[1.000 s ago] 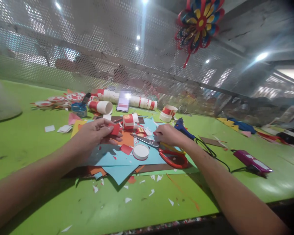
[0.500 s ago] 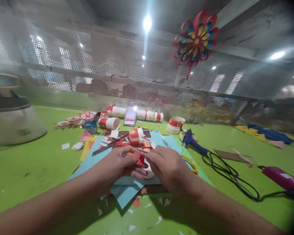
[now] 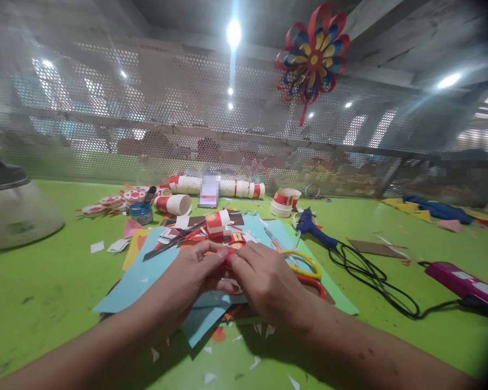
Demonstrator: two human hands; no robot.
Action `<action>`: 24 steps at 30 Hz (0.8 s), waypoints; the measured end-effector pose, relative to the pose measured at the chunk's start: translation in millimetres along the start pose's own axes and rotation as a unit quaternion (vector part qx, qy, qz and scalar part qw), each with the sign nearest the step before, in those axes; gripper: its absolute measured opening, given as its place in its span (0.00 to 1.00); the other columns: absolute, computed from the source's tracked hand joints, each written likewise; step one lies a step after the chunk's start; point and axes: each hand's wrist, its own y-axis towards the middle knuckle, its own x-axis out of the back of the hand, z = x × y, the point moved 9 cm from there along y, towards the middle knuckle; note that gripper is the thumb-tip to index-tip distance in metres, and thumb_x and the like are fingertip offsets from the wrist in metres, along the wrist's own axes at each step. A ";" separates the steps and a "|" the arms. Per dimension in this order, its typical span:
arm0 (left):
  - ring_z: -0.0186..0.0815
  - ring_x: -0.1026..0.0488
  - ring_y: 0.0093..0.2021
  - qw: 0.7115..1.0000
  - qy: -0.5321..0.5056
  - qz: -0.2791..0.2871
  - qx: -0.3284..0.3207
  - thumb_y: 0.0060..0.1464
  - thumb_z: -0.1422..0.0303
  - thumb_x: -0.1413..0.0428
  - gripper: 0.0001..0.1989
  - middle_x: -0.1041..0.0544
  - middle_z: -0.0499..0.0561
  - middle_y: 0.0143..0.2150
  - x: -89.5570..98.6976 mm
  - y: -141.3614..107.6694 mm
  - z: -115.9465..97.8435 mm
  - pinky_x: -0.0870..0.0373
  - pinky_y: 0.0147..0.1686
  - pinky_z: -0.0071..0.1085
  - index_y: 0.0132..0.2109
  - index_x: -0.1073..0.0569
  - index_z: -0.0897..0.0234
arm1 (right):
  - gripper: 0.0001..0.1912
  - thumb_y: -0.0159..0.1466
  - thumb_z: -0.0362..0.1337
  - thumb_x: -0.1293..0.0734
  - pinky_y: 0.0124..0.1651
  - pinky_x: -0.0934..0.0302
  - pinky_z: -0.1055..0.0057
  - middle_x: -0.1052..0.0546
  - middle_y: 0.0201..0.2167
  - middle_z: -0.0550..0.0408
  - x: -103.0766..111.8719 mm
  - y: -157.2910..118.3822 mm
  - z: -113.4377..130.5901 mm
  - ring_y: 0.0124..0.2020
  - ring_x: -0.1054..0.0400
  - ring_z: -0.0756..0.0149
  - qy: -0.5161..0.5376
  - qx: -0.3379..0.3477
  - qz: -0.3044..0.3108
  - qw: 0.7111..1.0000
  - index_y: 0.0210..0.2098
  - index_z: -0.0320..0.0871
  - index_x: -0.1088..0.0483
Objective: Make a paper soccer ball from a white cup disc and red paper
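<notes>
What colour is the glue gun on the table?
Dark blue; the glue gun shows best in the head view.

Flower ornament (image 3: 314, 59) hanging upper right; perforated screen (image 3: 179, 105); ceiling light (image 3: 233, 33) lit.

Red paper (image 3: 228, 257): one small piece, middle of the frame, slightly below centre. Plain strong red on the part that shows; no print seen there. Held between the fingertips of the left hand (image 3: 189, 279) and the right hand (image 3: 268, 279), fingers of both on it. Only a narrow patch visible, between left thumb tip and right fingers; the rest covered, so full outline and any fold cannot be told. Looks raised above the blue sheets (image 3: 136, 281), though the height is unclear. Just in front of a red band with gold print (image 3: 237, 241), as seen here; whether they touch, cannot tell.
</notes>
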 end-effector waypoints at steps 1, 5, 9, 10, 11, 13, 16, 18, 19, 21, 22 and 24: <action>0.32 0.26 0.26 1.000 0.001 -0.003 -0.001 0.48 0.70 0.37 0.09 0.25 0.47 0.27 2.2 0.3 1.1 0.25 0.29 0.30 0.33 0.30 0.66 | 0.15 0.67 0.28 0.43 0.33 0.41 0.64 0.28 0.26 0.46 0.2 -0.5 0.7 0.29 0.40 0.61 0.007 -0.002 -0.002 1.000 0.30 0.33 0.27; 0.32 0.25 0.26 1.000 -0.006 0.004 -0.013 0.51 0.72 0.39 0.07 0.24 0.48 0.27 6.0 0.1 0.1 0.24 0.29 0.30 0.34 0.30 0.67 | 0.13 0.67 0.28 0.42 0.35 0.40 0.64 0.27 0.30 0.45 6.4 -0.4 -7.1 0.32 0.37 0.61 0.093 -0.045 -0.026 0.994 0.36 0.32 0.26; 0.38 0.21 0.33 1.000 -0.012 0.010 -0.020 0.55 0.73 0.42 0.05 0.21 0.53 0.33 8.1 -0.3 -2.3 0.22 0.33 0.32 0.37 0.31 0.67 | 0.10 0.66 0.30 0.38 0.38 0.39 0.68 0.26 0.30 0.49 18.3 -3.4 -41.1 0.33 0.34 0.64 0.209 -0.193 -0.095 0.954 0.31 0.36 0.27; 0.39 0.20 0.34 1.000 -0.011 0.014 -0.018 0.55 0.72 0.42 0.05 0.20 0.54 0.34 8.0 -0.3 -1.6 0.22 0.34 0.33 0.37 0.32 0.67 | 0.10 0.65 0.31 0.37 0.37 0.40 0.68 0.27 0.28 0.51 17.4 -5.3 -50.3 0.31 0.35 0.66 0.229 -0.239 -0.096 0.939 0.29 0.37 0.28; 0.40 0.20 0.35 1.000 -0.010 0.020 -0.016 0.56 0.71 0.42 0.05 0.19 0.55 0.34 7.5 -0.4 -0.6 0.22 0.36 0.34 0.38 0.32 0.67 | 0.10 0.64 0.32 0.36 0.35 0.41 0.69 0.28 0.26 0.53 13.0 -7.5 -58.5 0.29 0.36 0.67 0.256 -0.285 -0.083 0.920 0.28 0.38 0.28; 0.41 0.20 0.35 0.999 -0.001 0.036 -0.015 0.57 0.68 0.43 0.06 0.19 0.56 0.34 5.7 -0.9 1.7 0.23 0.37 0.34 0.38 0.32 0.67 | 0.10 0.64 0.35 0.36 0.32 0.43 0.70 0.28 0.24 0.56 -3.2 -13.1 -68.8 0.27 0.37 0.68 0.334 -0.368 -0.029 0.867 0.27 0.39 0.28; 0.41 0.19 0.36 0.998 0.021 0.049 -0.020 0.58 0.66 0.43 0.08 0.18 0.58 0.35 3.6 -2.4 3.4 0.23 0.37 0.33 0.41 0.32 0.67 | 0.12 0.64 0.38 0.36 0.32 0.42 0.72 0.29 0.23 0.58 -25.1 -19.3 -66.8 0.26 0.37 0.70 0.458 -0.430 0.038 0.777 0.26 0.39 0.30; 0.41 0.20 0.36 0.998 0.029 0.059 -0.025 0.58 0.66 0.43 0.09 0.18 0.58 0.35 0.8 -3.7 3.0 0.23 0.37 0.32 0.41 0.32 0.67 | 0.14 0.64 0.40 0.36 0.32 0.42 0.73 0.30 0.22 0.59 -29.6 -20.5 -62.7 0.25 0.38 0.72 0.497 -0.440 0.050 0.746 0.24 0.39 0.31; 0.40 0.20 0.35 0.997 0.029 0.066 -0.029 0.58 0.66 0.43 0.09 0.18 0.57 0.35 -1.3 -4.5 2.2 0.23 0.36 0.32 0.41 0.32 0.67 | 0.15 0.64 0.41 0.36 0.31 0.42 0.73 0.31 0.21 0.60 -29.9 -20.4 -60.5 0.25 0.39 0.72 0.508 -0.439 0.052 0.739 0.23 0.39 0.32; 0.39 0.20 0.34 0.996 0.025 0.078 -0.036 0.57 0.65 0.42 0.10 0.19 0.56 0.33 -5.5 -6.0 0.7 0.23 0.35 0.32 0.41 0.32 0.67 | 0.15 0.63 0.42 0.35 0.30 0.43 0.73 0.32 0.20 0.61 -29.7 -20.9 -56.6 0.23 0.39 0.73 0.526 -0.442 0.052 0.725 0.22 0.40 0.32; 0.39 0.20 0.33 0.996 0.023 0.082 -0.037 0.56 0.65 0.41 0.10 0.19 0.55 0.32 -7.3 -6.7 0.3 0.23 0.34 0.32 0.40 0.32 0.67 | 0.15 0.62 0.42 0.34 0.30 0.43 0.73 0.32 0.19 0.61 -29.3 -21.3 -54.9 0.23 0.39 0.73 0.533 -0.445 0.051 0.718 0.23 0.40 0.32; 0.39 0.20 0.32 0.995 0.017 0.089 -0.035 0.55 0.64 0.40 0.11 0.20 0.54 0.30 -10.1 -8.4 0.7 0.23 0.32 0.32 0.39 0.32 0.67 | 0.13 0.61 0.41 0.33 0.29 0.43 0.73 0.32 0.19 0.61 -28.4 -22.6 -53.6 0.22 0.39 0.73 0.538 -0.457 0.048 0.706 0.23 0.40 0.31</action>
